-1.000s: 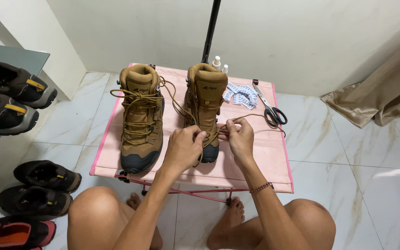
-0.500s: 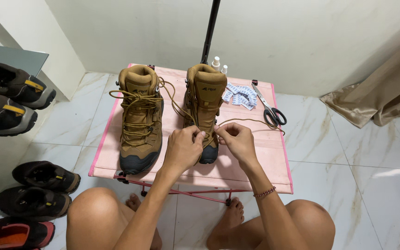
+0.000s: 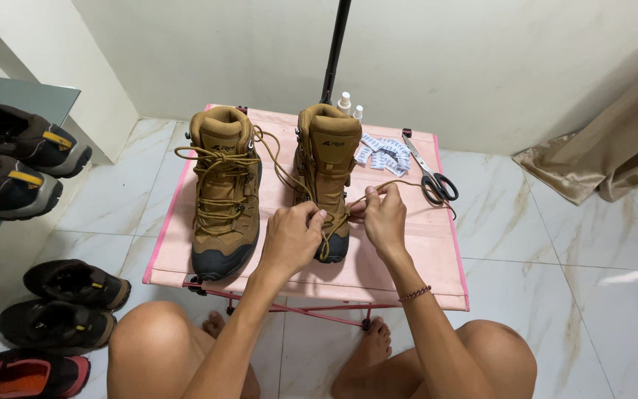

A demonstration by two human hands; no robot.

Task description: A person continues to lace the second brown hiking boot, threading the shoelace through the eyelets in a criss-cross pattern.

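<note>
- I see my left hand (image 3: pixel 293 238) curled closed over the lower front of the right-hand boot (image 3: pixel 326 177), fingers pinched on its lace (image 3: pixel 287 176); the grip sits low, I judge, because that is where the loose cord meets the eyelets.
- My right hand (image 3: pixel 384 219) is just right of that boot, thumb and fingers closed on the other run of the same lace, holding it up off the table so it stays taut and clear of the leather.
- That boot stands upright on the pink folding table (image 3: pixel 407 255), toe toward me, which puts the lacing face straight under both hands.
- It is a tan high-ankle hiking boot with a padded collar, dark rubber toe cap and mustard-brown round lace; the upper eyelets look unlaced, with cord looping loosely off to its left.
- The second boot (image 3: pixel 224 191) stands just left of it, apart, laced up the front with slack loops at the ankle.
- Right of the boot being laced lie scissors (image 3: pixel 430 176) and small white packets (image 3: pixel 383 152); behind it, two small white bottles (image 3: pixel 350 106) and a black pole (image 3: pixel 335 46).
- Well left of it, dark shoes (image 3: pixel 75 284) sit on the floor.
</note>
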